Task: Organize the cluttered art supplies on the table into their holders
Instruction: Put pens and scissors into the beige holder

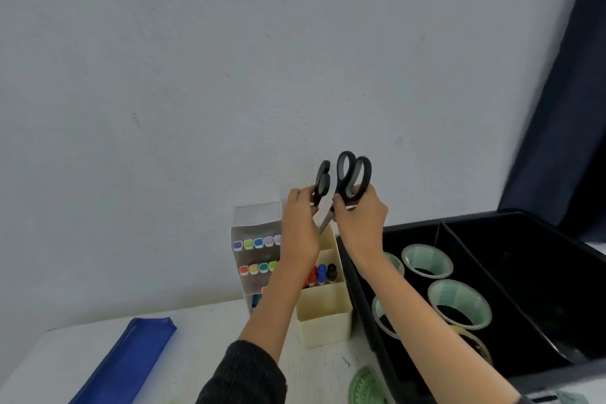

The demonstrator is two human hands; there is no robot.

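A: scissors status?
B: left hand [300, 207] pinches the narrow scissors [323, 181] at the handle; right hand [359, 211] has fingers curled round the wide scissors [355, 174]; both handles up, one blade showing just above the cream holder [324, 316] back slot
A: why handles up?
B: likely tips-first drop, loops stay grabbable; markers [323, 272] already fill the middle slot
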